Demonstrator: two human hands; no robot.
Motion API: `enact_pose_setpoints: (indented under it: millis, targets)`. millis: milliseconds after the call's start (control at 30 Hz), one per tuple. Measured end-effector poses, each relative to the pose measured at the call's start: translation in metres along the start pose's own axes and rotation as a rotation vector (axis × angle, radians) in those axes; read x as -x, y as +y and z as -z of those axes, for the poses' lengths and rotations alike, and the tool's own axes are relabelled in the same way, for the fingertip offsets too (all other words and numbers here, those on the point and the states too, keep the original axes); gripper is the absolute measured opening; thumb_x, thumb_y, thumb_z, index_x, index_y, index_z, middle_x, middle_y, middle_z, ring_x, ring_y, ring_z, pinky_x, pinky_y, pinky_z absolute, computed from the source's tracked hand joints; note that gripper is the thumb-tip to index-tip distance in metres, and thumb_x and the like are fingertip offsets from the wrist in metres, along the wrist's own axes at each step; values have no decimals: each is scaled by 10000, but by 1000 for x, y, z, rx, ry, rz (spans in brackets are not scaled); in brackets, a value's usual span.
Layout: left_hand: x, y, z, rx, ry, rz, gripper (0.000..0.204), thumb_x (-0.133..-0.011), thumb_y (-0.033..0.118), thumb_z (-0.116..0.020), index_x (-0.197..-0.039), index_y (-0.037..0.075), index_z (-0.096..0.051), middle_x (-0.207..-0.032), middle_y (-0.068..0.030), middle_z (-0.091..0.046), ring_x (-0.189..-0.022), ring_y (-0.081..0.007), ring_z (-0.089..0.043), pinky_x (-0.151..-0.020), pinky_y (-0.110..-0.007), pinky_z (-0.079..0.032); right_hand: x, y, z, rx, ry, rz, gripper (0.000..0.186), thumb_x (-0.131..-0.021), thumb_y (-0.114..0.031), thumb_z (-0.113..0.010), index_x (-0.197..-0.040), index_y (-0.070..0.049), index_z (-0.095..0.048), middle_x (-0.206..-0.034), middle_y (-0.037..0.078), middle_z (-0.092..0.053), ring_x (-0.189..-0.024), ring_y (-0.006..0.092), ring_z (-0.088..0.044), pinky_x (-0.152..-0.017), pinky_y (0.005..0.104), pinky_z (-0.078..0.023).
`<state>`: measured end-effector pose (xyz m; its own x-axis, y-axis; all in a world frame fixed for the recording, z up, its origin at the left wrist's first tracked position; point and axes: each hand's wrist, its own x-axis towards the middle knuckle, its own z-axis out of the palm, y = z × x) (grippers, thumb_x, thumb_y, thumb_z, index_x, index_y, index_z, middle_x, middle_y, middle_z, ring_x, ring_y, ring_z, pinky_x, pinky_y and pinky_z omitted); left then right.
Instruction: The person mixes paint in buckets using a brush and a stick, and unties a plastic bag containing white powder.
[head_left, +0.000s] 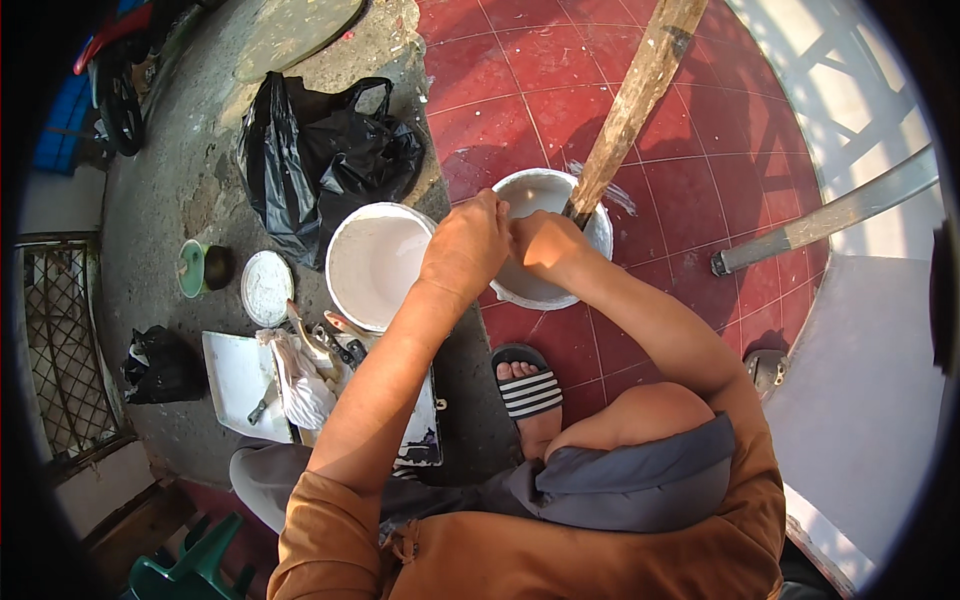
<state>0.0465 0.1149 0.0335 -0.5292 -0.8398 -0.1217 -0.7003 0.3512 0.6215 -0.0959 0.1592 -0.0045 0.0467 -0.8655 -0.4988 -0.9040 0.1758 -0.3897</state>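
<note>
My left hand (466,240) and my right hand (545,243) meet over the white bucket (597,250) on the red tiles. Both are closed, with the fingers curled in. Whatever they may hold is hidden behind the knuckles. A rough wooden plank (640,95) slants down from the far side, its lower end at this bucket beside my right hand. Left of it stands a second white bucket (362,262), pale inside, with my left wrist crossing near its right rim. The contents of the right bucket are mostly covered by my hands.
A black plastic bag (325,160) lies beyond the left bucket. Nearer left are a white-smeared round lid (267,290), a green cup (192,268) and an open case (236,378) with brushes and a white cloth (303,385). A metal bar (830,215) slants at right.
</note>
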Motion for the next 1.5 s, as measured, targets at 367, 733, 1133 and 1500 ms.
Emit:
enact_pose_setpoints:
  millis: [367,733,1133,1500]
  targets:
    - [8,17,-34,-219,-184,-44,274,-968,150,-544,-1127,-67,-592,-1028,-284,-693,-921,-405,-708,-800,-479,-571,58,9,33,-952,26,18,384,-1104,-326,-382,-1155,17,-545,-852,39,-613,-730,119,-602,-558,272,-487]
    - [20,27,-34,-130,-291,-125,344,-925,74,-489,-1224,-92,-525,-1041,-270,-689,-955,-384,-707,-832,-445,-565,24,20,20,-1065,-59,-269,547,-1075,-532,-326,-849,-76,-526,-557,-13,-419,-412,111,-367,-376,302,-295]
    - [-16,10,-80,-460,-486,12,235,-930,92,-561,-1119,-5,-661,-1154,-212,-691,-1070,-361,-693,-890,-418,-574,52,34,18,-462,382,64,146,-979,-116,-582,-999,19,-632,-834,138,-701,-726,206,-691,-675,358,-545]
    - [-1,35,-12,-205,-199,-260,109,-865,128,-635,-810,46,-681,-960,-187,-710,-885,-336,-712,-799,-442,-564,79,20,56,-595,471,51,207,-963,-128,-620,-1096,24,-668,-970,197,-709,-870,291,-716,-762,358,-553]
